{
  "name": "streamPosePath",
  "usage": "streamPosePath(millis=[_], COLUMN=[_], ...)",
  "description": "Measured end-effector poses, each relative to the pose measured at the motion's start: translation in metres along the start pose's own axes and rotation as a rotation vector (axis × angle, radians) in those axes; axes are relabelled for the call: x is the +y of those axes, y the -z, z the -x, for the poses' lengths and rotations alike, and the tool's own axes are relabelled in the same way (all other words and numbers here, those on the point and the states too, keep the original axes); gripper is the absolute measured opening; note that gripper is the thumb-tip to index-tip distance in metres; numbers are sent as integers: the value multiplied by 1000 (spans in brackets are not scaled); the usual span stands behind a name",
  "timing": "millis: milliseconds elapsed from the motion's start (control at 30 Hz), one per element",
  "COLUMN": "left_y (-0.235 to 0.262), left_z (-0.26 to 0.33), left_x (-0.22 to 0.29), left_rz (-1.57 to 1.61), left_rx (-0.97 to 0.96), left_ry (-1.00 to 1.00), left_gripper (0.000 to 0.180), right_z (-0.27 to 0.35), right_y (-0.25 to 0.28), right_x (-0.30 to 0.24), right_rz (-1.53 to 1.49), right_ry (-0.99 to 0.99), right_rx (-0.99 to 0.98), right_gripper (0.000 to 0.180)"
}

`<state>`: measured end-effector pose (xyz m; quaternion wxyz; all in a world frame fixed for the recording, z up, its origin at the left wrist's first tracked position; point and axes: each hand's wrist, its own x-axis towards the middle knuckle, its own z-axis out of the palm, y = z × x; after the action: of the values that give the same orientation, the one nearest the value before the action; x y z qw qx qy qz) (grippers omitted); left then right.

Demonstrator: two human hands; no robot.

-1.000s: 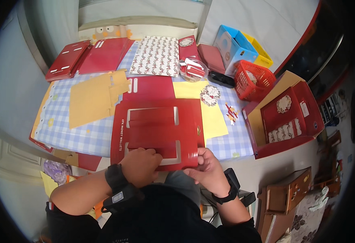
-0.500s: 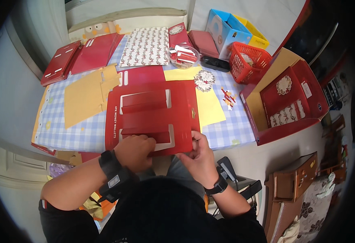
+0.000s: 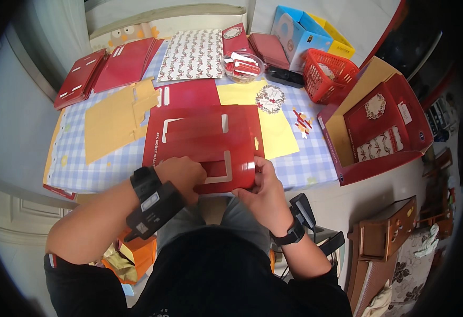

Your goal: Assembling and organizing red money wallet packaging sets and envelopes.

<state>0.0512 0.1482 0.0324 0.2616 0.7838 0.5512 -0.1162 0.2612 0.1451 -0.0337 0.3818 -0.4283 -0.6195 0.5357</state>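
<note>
While right grip (image 3: 264, 185) pinches red card (image 3: 244, 140), left grip's (image 3: 181, 175) unclear, a tub (image 3: 240, 80) holds slips (image 3: 244, 65).

On the table (image 3: 99, 174), a cardboard sheet (image 3: 111, 124) is lying left of the folder (image 3: 200, 147), while two stacks of cards (image 3: 123, 66) are resting behind the folder to the left. Right of the folder, small loose pieces (image 3: 303, 123) are lying nearest, an open carton (image 3: 369, 168) is standing farther out, and a basket (image 3: 320, 87) is sitting behind and right.
</note>
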Motion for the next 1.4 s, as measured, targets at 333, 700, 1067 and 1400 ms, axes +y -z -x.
streamPosePath(millis=[333,700,1067,1400], left_y=[-5,-4,16,12], left_z=[6,14,5,-5], left_x=[-4,-9,-7,-14], left_rz=[-138,-160,-147,-139], left_rx=[-7,-29,-177,-193], left_ry=[-3,-19,-103,-152], left_gripper=[22,23,19,21], right_z=[1,0,6,58], right_y=[-2,-2,-5,-44], right_x=[-4,-4,-6,0], right_rz=[41,0,28,911], right_ry=[-32,-56,-29,687], right_rx=[14,8,60,153], right_gripper=[58,57,70,42])
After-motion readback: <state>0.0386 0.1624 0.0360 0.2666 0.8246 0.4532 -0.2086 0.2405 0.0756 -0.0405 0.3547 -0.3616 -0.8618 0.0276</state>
